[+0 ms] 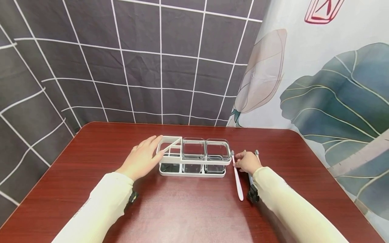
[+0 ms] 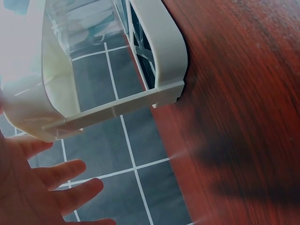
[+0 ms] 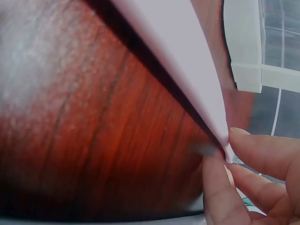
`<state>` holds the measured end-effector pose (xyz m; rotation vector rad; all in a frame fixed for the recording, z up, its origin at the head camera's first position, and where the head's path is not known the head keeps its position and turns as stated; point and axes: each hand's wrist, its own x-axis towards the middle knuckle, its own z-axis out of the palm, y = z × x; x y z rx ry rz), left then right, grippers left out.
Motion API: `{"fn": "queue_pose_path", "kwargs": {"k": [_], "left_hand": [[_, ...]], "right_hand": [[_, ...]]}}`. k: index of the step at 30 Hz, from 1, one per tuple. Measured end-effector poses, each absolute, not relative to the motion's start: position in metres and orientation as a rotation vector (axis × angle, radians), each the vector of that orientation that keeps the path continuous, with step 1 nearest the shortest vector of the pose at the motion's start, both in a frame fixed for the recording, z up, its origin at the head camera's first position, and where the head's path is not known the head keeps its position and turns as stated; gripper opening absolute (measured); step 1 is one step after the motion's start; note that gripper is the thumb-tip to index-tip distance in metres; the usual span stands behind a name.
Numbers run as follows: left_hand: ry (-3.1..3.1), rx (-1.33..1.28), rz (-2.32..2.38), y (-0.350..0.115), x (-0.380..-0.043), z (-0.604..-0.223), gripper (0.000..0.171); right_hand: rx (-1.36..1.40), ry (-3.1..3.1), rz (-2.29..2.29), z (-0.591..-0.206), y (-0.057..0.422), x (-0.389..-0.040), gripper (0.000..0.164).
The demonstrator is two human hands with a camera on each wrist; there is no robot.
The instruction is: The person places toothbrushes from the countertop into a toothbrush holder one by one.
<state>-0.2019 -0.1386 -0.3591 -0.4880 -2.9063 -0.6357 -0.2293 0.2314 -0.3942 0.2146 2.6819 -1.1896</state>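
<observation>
Both forearms, in cream long sleeves, reach forward over the reddish-brown wood-grain counter. The left hand lies relaxed against the left end of a white plastic two-tier rack holding two clear square cups; the right hand bends inward, thumb and fingers pinching a slim pale-pink toothbrush near its neck. The left wrist view reveals what the head view hides: straight, spread fingers under the rack's edge. The right wrist view shows fingertips either side of the handle's narrow end. The toothbrush lies right of the rack, its grey-bristled head pointing away, its handle smooth and widening toward a rounded end.
</observation>
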Motion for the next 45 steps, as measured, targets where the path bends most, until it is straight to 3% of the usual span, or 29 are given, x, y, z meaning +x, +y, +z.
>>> {"fn": "queue_pose_path", "kwargs": {"k": [35, 45], "left_hand": [[-2.919, -0.484, -0.673, -0.139, -0.198, -0.358, 0.061], [-2.907, -0.495, -0.716, -0.138, -0.199, -0.359, 0.061]], "right_hand": [[0.229, 2.696, -1.261, -0.392, 0.222, -0.228, 0.032], [0.238, 2.661, -1.471, -0.372, 0.232, -0.227, 0.039]]}}
